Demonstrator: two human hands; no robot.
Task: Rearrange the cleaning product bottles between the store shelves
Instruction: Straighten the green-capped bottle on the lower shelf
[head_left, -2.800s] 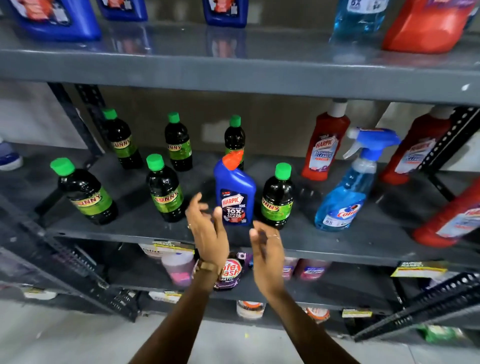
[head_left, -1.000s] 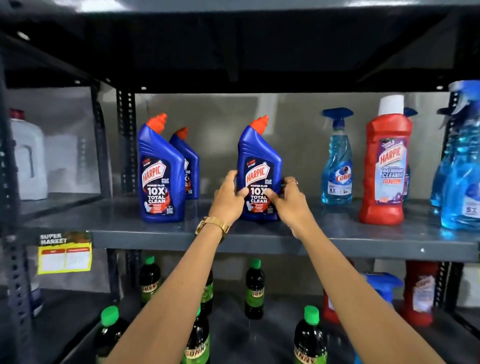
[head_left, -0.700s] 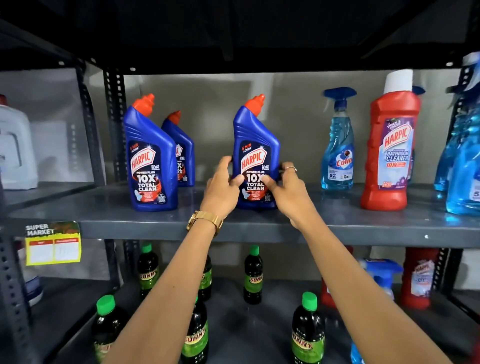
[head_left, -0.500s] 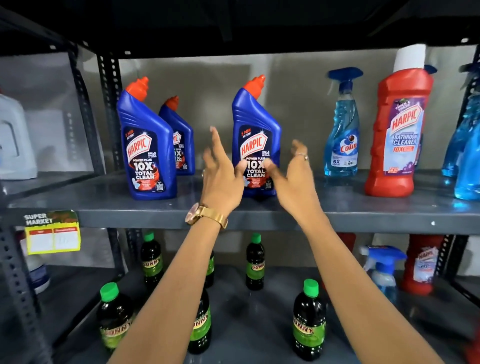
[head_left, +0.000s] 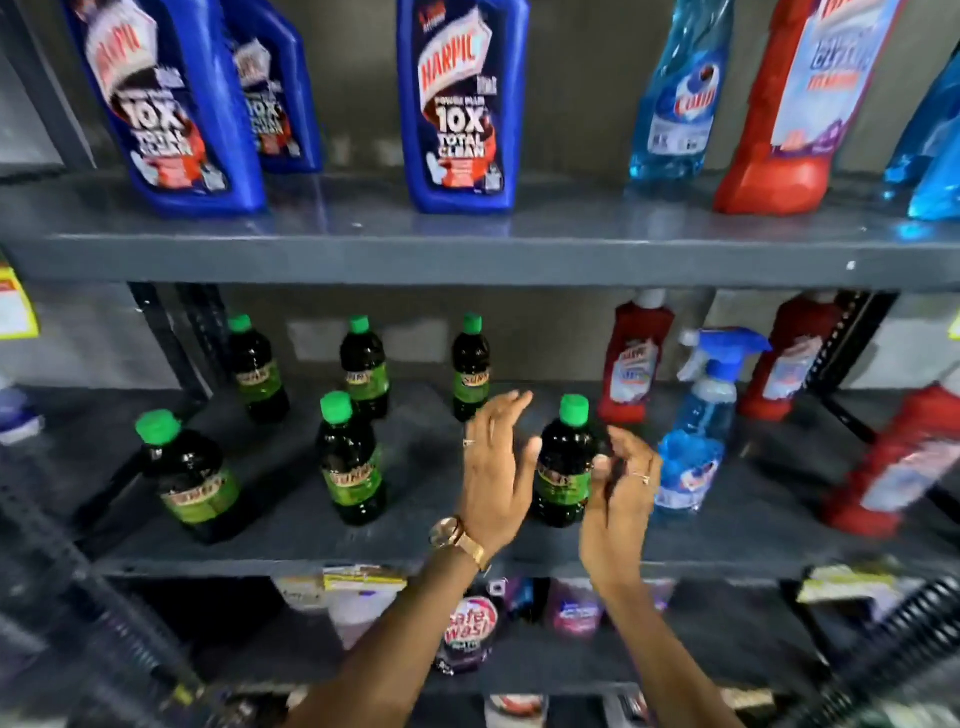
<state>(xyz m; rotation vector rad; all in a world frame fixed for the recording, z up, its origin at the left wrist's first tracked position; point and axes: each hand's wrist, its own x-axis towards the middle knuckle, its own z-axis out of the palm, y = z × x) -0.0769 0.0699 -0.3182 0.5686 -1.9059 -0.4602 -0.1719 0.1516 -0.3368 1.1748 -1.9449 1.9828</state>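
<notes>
Green-capped dark bottle (head_left: 566, 462): the landmark here; it stands upright near the front of the grey middle shelf (head_left: 291, 525), between the person's two hands.
Left hand (head_left: 496, 470): just left of that bottle, fingers spread and open, palm turned toward it; it grips nothing, though the thumb may touch the bottle's side, and blur stops me telling.
Right hand (head_left: 621, 480): just right of the bottle, fingers loosely curled inward beside the label; it does not look closed on the bottle, and whether the fingertips touch is unclear.
Same-type bottles: five more dark bottles with green caps stand to the left of and behind the landmark bottle, well spaced.
Blue spray bottle (head_left: 696, 431): just right of the landmark bottle, beyond the right hand.
Red bottles: behind and to the right of the spray bottle.
Upper shelf (head_left: 467, 249): above the landmark bottle; a blue toilet cleaner bottle (head_left: 462, 104) stands almost directly overhead, two more blue ones to its left.
Step in hand: by my reading, the hands are reaching in to take the green-capped bottle.
Next move: likely both palms press its sides below the shoulder, then a straight lift clear of the spray bottle beside it.
</notes>
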